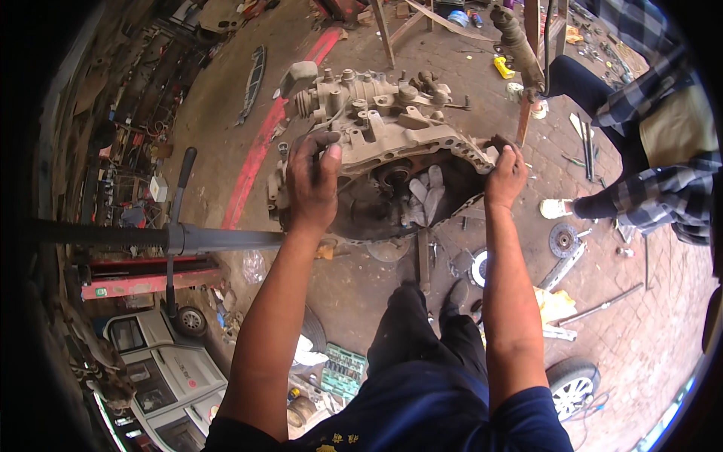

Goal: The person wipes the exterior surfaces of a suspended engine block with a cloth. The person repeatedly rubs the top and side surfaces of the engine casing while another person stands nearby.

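Note:
A dusty car gearbox [369, 139] is raised in front of me, its open bell housing facing me. My left hand [315, 184] is closed on the left side of the housing, fingers over the upper edge and thumb pointing up. At the right end, my right hand [506, 179] grips the flange, with the fingers curled over it. Inside the dark bell, grey work gloves [427, 197] lie beside the central shaft [396, 181]. What bears the gearbox from below is mostly hidden; a narrow upright post [423, 260] shows beneath it.
A dark threaded post [113, 236] with a crossbar stands left. A person in a checked shirt [640, 188] is close at the right, near a clutch disc [563, 239]. A green socket set [344, 371], a wheel [574, 388] and a silver van [166, 377] are nearer me.

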The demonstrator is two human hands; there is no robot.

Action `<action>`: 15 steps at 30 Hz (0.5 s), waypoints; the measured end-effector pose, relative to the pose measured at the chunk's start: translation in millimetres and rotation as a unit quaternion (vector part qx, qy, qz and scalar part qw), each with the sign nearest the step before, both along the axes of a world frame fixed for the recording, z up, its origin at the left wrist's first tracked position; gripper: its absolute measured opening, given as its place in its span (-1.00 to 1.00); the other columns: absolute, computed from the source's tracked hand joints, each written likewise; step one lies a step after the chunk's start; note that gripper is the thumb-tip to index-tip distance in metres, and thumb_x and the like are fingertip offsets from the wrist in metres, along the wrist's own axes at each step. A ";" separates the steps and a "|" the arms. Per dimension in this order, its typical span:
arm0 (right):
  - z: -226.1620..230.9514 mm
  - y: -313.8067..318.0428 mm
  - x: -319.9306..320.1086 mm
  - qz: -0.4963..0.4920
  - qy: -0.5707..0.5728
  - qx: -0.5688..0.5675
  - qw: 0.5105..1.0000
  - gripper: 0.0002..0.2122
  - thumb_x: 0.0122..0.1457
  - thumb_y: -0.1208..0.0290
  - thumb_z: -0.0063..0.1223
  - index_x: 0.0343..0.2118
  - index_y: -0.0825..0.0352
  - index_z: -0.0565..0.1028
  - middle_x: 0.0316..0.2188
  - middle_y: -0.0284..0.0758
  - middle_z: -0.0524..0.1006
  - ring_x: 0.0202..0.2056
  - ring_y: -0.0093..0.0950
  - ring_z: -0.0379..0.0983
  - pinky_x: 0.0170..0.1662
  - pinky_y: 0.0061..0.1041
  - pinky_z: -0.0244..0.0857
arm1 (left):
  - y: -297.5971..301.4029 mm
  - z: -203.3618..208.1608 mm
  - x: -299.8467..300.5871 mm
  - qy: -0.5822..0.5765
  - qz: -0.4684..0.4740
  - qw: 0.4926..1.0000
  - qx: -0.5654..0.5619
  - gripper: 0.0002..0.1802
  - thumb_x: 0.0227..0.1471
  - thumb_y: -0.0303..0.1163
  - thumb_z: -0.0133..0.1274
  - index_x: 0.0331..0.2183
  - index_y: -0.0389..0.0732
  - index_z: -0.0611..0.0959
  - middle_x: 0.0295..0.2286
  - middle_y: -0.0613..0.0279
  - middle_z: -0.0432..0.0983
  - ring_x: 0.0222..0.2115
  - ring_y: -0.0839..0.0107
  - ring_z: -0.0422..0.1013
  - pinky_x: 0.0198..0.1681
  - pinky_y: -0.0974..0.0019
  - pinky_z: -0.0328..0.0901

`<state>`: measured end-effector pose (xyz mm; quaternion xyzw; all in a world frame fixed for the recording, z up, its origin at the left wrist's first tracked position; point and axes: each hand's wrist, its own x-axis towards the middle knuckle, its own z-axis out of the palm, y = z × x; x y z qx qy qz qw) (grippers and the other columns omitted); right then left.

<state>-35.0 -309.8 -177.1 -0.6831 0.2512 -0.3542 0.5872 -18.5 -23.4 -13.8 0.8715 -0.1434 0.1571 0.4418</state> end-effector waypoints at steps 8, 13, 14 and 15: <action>-11.4 -5.2 1.0 0.000 0.021 -0.023 1.000 -0.64 0.29 0.30 -0.18 -0.24 0.45 0.63 -0.29 -0.12 0.66 -0.23 -0.28 0.58 -0.04 -0.35 0.38 | 0.7 -1.5 0.7 -0.011 -0.003 1.000 0.002 -0.57 0.17 -0.08 0.02 -0.19 -0.29 0.64 -0.24 -0.02 0.53 -0.13 0.07 0.42 0.02 0.12 0.26; -4.8 -3.6 1.4 0.012 0.017 -0.040 0.999 -0.64 0.30 0.31 -0.20 -0.26 0.46 0.63 -0.29 -0.13 0.66 -0.25 -0.26 0.57 -0.06 -0.36 0.38 | -0.5 -2.0 0.4 0.003 0.004 1.000 -0.013 -0.57 0.17 -0.09 0.02 -0.21 -0.30 0.64 -0.26 -0.03 0.53 -0.15 0.05 0.43 0.00 0.11 0.27; -6.4 -6.1 1.3 0.014 0.022 -0.041 0.999 -0.64 0.30 0.31 -0.20 -0.26 0.46 0.63 -0.29 -0.13 0.66 -0.24 -0.26 0.57 -0.06 -0.35 0.38 | -0.7 -2.2 0.4 0.004 0.005 1.000 -0.013 -0.57 0.17 -0.09 0.02 -0.21 -0.30 0.64 -0.26 -0.04 0.53 -0.15 0.05 0.43 0.00 0.11 0.27; -8.0 -8.9 0.2 0.017 0.047 -0.048 0.998 -0.64 0.30 0.32 -0.20 -0.25 0.46 0.63 -0.28 -0.13 0.66 -0.24 -0.25 0.57 -0.05 -0.35 0.37 | -0.9 -2.3 0.5 0.004 0.006 1.000 -0.012 -0.57 0.17 -0.09 0.02 -0.21 -0.30 0.64 -0.27 -0.04 0.53 -0.15 0.05 0.43 0.00 0.11 0.27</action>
